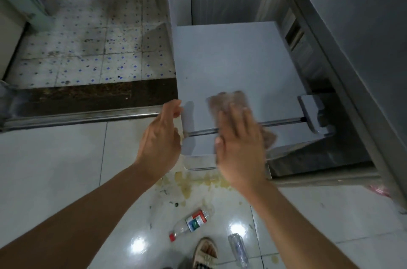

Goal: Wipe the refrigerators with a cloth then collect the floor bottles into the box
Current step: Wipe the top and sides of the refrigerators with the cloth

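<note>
Head view, looking down. The right hand lies flat, fingers spread, pressing a brownish, blurred cloth against the pale grey, smooth face of the refrigerator, just above its horizontal metal bar handle. The left hand is loosely curled at the refrigerator's left edge; whether it grips that edge cannot be told. On the glossy white floor tiles below lie a clear plastic bottle with a red cap and red-green label and, near it, a second clear plastic bottle, beside a light shoe.
</note>
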A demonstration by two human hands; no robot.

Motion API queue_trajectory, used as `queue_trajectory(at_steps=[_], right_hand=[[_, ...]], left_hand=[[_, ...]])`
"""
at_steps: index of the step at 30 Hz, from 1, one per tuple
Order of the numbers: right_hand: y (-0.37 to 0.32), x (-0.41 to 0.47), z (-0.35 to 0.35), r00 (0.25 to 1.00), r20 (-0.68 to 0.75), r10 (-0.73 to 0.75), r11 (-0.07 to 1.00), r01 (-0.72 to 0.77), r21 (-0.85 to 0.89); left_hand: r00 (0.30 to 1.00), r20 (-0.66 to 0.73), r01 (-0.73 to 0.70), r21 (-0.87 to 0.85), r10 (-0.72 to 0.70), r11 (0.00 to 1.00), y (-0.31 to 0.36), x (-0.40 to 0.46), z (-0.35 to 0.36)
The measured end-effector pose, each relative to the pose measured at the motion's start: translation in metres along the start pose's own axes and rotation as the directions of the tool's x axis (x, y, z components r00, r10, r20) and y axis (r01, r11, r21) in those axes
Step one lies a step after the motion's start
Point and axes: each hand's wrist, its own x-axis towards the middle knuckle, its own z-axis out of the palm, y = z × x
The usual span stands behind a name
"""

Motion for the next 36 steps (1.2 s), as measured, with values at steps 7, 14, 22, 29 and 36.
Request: queue_trajectory(at_steps=[7, 14, 22, 29, 36], right_hand=[[-0.042, -0.021, 0.013, 0.954, -0.211, -0.212, 0.956, 0.247, 0.159], [0.091, -0.041, -0.009, 0.977, -0.206, 0.056, 0.998, -0.056, 0.005], [0.101, -0.033, -0.001, 0.960, -0.222, 0.168, 0.986, -0.167, 0.020], [0.112, -0.038, 0.010, 0.892, -0.446, 0.073, 0.994, -0.026, 0.110], [0.130, -0.028, 0.052, 0.651, -0.757, -0.049, 0.997, 0.079, 0.003]], left_hand=[[0.995, -0.022, -0.094, 0.036, 0.095, 0.995, -0.002, -0.007, -0.006], [0.937, 0.037, -0.350, 0.070, 0.348, 0.934, 0.023, -0.025, 0.027], [0.925, 0.017, -0.373, 0.226, 0.379, 0.900, 0.021, -0.038, 0.061], [0.850, -0.218, -0.382, 0.373, 0.480, 0.846, 0.014, -0.037, 0.085], [0.715, -0.511, -0.255, 0.446, 0.478, 0.858, 0.014, -0.033, 0.121]])
